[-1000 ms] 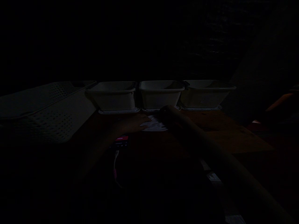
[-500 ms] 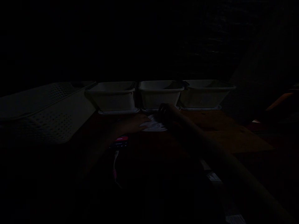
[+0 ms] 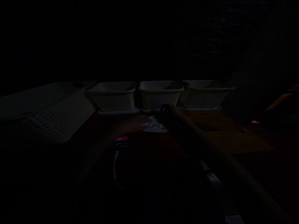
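Right hand shifting slightly, pale sheet edging a touch nearer

Since the earlier frames, our right hand is changing its pose only a little, its curled fingers now showing more distinctly, and the near edge of the pale sheet seems to be sitting slightly closer to us. Our left hand is staying almost where it was. We are reading this as a small adjustment, with the work remaining at the sheet.

The pale sheet is lying on the wooden counter, just in front of the middle bin. Front-left of that bin, our left hand is resting at the sheet's left side, fingers and thumb standing apart, not visibly gripping anything. Directly before the bin, our right hand is bending its fingers downward over the sheet's right side; in this darkness we cannot tell whether they are pinching it.

The left bin and right bin are flanking the middle bin, while a lit phone is lying nearer us than it, to its left, trailing a cable.
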The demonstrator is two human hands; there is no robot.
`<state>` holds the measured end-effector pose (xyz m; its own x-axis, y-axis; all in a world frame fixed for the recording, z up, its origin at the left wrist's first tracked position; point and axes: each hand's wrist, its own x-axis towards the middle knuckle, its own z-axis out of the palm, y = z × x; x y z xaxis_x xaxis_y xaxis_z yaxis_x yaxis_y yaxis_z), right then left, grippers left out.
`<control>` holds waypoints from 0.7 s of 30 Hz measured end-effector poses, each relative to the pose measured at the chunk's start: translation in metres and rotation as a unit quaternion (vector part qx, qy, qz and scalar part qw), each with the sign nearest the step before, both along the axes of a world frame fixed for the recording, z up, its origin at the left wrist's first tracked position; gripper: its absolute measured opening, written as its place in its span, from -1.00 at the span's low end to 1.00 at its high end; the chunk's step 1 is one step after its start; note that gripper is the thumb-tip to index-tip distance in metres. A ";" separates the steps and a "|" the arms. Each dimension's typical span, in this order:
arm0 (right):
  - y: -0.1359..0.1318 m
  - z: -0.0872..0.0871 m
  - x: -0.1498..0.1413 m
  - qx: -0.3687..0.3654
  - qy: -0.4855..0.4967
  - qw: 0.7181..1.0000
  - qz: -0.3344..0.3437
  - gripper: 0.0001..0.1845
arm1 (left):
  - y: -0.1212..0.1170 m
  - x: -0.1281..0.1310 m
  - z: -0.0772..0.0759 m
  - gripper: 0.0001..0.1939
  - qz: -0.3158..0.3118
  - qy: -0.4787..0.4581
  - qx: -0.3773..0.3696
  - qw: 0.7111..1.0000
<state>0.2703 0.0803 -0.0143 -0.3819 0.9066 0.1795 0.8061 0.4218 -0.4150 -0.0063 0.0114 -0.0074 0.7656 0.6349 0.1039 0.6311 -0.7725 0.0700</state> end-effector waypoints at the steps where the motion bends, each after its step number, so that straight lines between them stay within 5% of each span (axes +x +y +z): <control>1: -0.001 0.000 0.000 0.002 -0.004 1.000 -0.005 -0.66 | 0.000 0.000 0.000 -0.59 -0.002 -0.003 -0.001 1.000; 9: -0.002 -0.003 0.000 0.029 -0.010 0.999 -0.018 -0.72 | -0.005 0.000 0.006 -0.60 -0.014 0.004 0.001 1.000; 15: -0.012 0.000 -0.022 0.119 0.045 0.985 0.114 -0.75 | -0.011 0.006 0.010 -0.61 -0.034 -0.041 -0.029 0.998; 21: -0.038 -0.007 -0.060 0.113 0.010 0.977 0.181 -0.69 | -0.018 0.010 0.014 -0.62 0.015 -0.021 -0.076 0.997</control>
<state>0.2105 0.0427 -0.0216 -0.6641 0.6496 0.3700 0.5805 0.7600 -0.2923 0.0039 -0.0066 0.0066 0.7424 0.6689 0.0371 0.6484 -0.7313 0.2115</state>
